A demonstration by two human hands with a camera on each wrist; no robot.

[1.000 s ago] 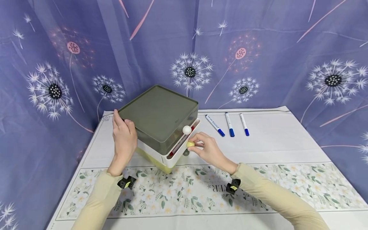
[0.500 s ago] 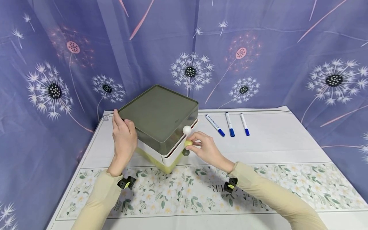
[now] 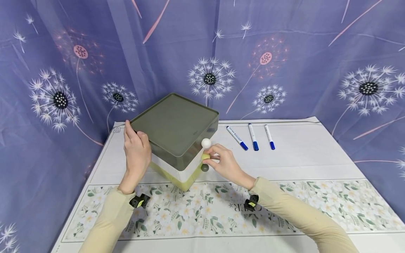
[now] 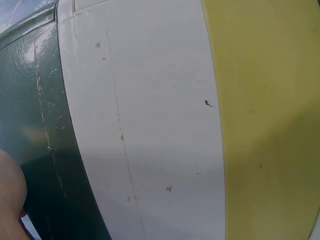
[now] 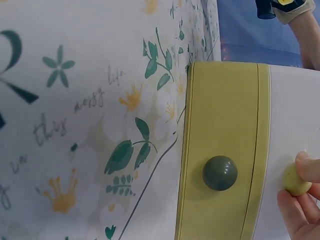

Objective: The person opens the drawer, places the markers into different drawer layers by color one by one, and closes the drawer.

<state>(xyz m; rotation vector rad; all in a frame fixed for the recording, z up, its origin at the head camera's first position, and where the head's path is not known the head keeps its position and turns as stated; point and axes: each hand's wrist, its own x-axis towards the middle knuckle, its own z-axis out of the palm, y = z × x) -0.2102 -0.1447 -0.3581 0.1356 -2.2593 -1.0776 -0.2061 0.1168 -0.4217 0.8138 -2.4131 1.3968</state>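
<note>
A small drawer box [image 3: 174, 123] with a dark green top, a white middle and a yellow-green bottom stands turned cornerwise on the table. My right hand [image 3: 228, 162] pinches the round yellow-green knob [image 5: 296, 181] of the white middle drawer [image 5: 287, 117], whose front sits flush with the box. Just above that knob is a white knob [image 3: 206, 143], and below it a dark green one [image 5: 220, 173]. My left hand [image 3: 136, 151] rests against the box's left side with its fingers extended; only a bit of it shows in the left wrist view.
Three white markers with blue caps, a left marker [image 3: 236, 137], a middle marker [image 3: 253, 137] and a right marker [image 3: 269, 137], lie right of the box. A floral-banded cloth [image 3: 202, 218] covers the table. A purple dandelion curtain [image 3: 164, 63] hangs behind.
My right hand has pushed the white drawer in, to the left; the gap showing red items inside has closed. My left hand has stayed in place.
</note>
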